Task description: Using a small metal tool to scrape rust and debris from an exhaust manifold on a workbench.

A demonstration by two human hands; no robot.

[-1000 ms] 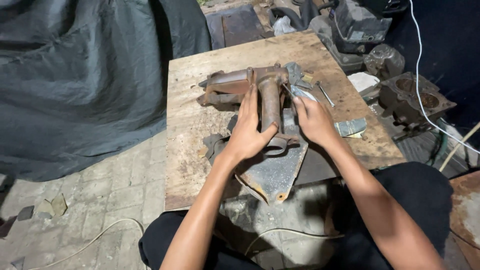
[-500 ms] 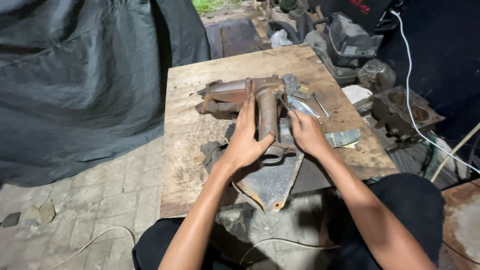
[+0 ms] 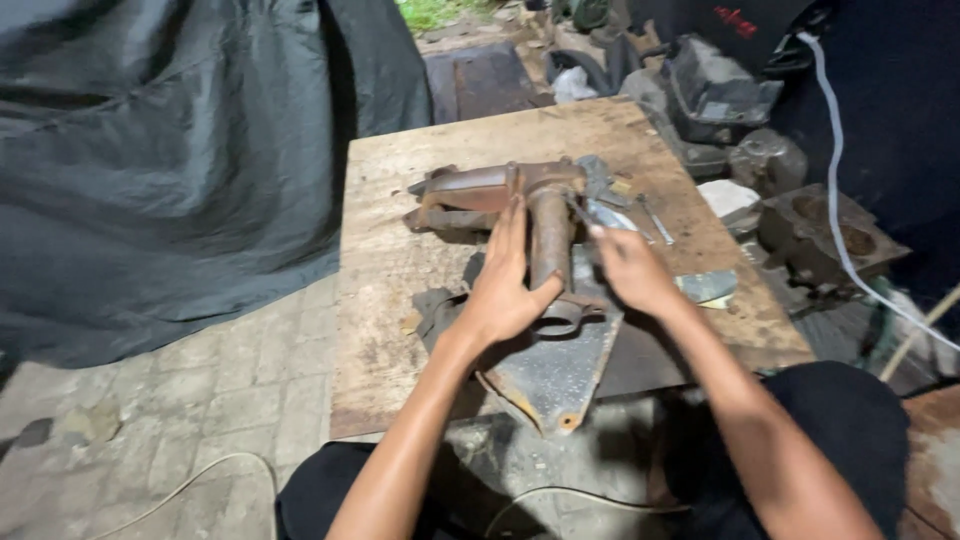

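1. A rusty T-shaped pipe fitting (image 3: 545,215) lies on the wooden bench (image 3: 400,300), its crossbar pointing away from the person and its stem running back toward them. Lying flat like this, it appears steady enough not to roll.
2. The stem's flanged end (image 3: 562,315) rests on a flat, wedge-shaped metal plate (image 3: 548,375) that overhangs the near edge of the bench; the plate seems to serve as a pad under the flange.
3. The left hand (image 3: 505,290) lies along the left side of the stem, fingers stretched out and close together, thumb hooked across toward the flange. It presses against the pipe rather than closing around it, which looks like bracing.
4. The right hand (image 3: 628,270) hovers just right of the stem, fingers curled loosely and their tips touching a small greyish metal piece (image 3: 605,215) beside the crossbar. Whether it truly pinches that piece cannot be told.
5. A slim metal rod (image 3: 655,218) lies on the bench near the right hand, and grey engine castings (image 3: 825,230) sit beyond the bench's right edge.
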